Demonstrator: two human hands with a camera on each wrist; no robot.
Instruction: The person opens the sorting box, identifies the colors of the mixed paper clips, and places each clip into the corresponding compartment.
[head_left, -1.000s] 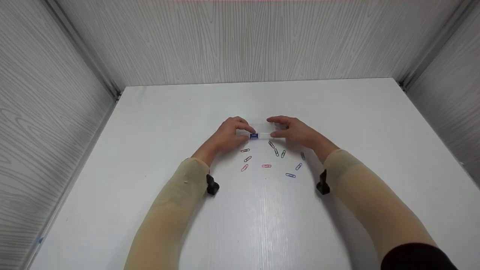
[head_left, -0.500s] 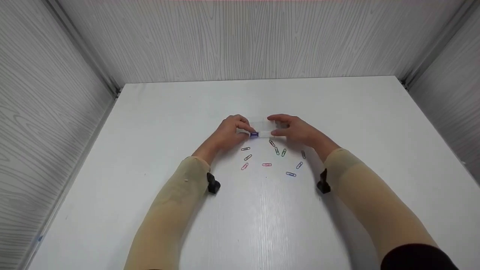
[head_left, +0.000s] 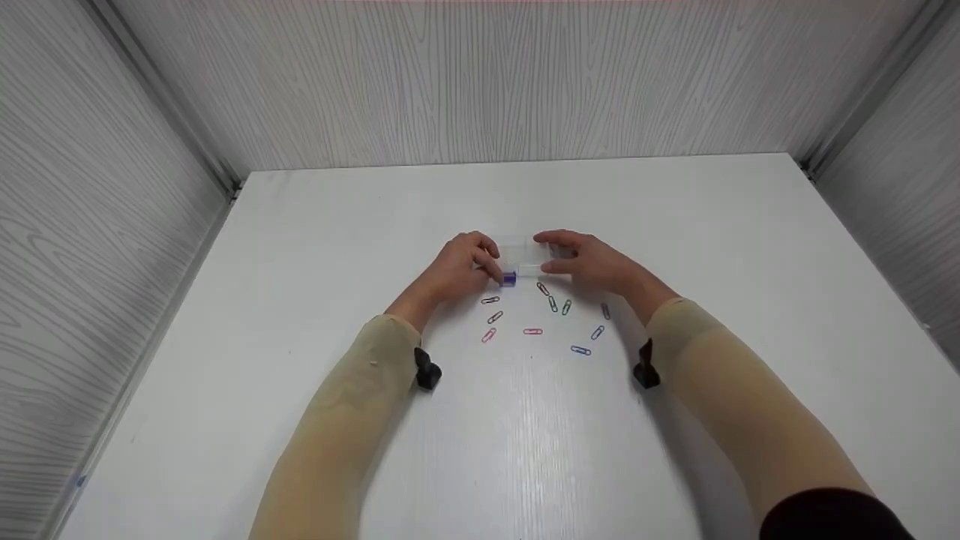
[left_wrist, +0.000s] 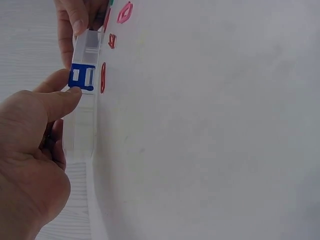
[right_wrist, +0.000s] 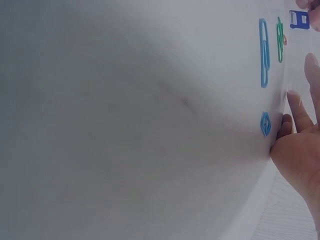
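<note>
A small clear plastic box (head_left: 513,250) lies on the white table between my two hands. On its near side sits a blue latch (left_wrist: 81,76), which juts out toward me in the head view. My left hand (head_left: 457,266) is at the box's left part, thumb tip on the latch's edge and a finger bent over the top beside it. Other left fingers are behind the box in the left wrist view. My right hand (head_left: 592,262) holds the right end, thumb on the near side and fingers on the far side. No contents show through the box.
Several paper clips lie scattered on the table (head_left: 480,465) on the near side of the box, among them a pink clip (head_left: 532,331), a blue clip (head_left: 581,350) and a green clip (head_left: 566,307). Grey wood-grain panels (head_left: 480,82) stand behind and at both sides.
The blue latch has swung outward and down toward me, and the left fingers have moved down with it. The right hand keeps its place on the box; the paper clips lie as before.
</note>
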